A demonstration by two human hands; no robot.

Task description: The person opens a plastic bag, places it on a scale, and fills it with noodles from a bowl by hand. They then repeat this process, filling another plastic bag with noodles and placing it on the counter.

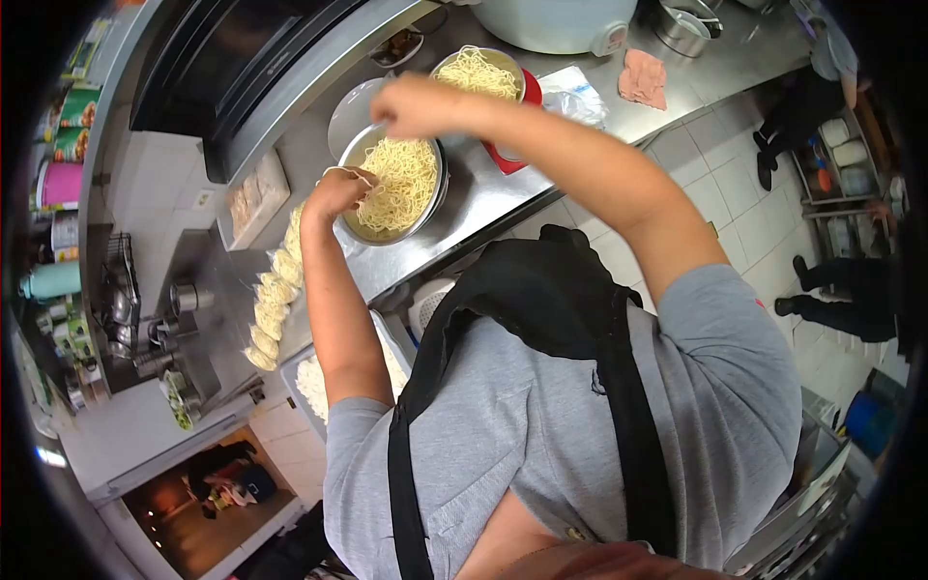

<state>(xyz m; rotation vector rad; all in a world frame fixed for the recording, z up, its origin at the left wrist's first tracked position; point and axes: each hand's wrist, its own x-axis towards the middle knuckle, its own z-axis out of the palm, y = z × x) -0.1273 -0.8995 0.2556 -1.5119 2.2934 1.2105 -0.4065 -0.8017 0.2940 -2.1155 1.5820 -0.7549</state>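
Observation:
A metal bowl (438, 215) full of yellow noodles (404, 188) stands on the steel counter. My left hand (338, 191) is at the bowl's left side, its fingers curled round some noodle strands. Over the bowl's far rim is my right hand (414, 106), blurred, with its fingers bunched and pointing down; whatever they pinch cannot be made out. Behind it, a second bowl of noodles (476, 73) rests on a red object (510, 162). A round lid or plate (354, 118) lies partly behind the first bowl.
Bagged noodle portions (272, 307) line the counter at left, near a white box (256, 201). A clear plastic bag (577, 104), pink cloth (643, 79), large cooker (541, 21) and metal pot (684, 29) stand farther right. People (841, 300) are at the far right.

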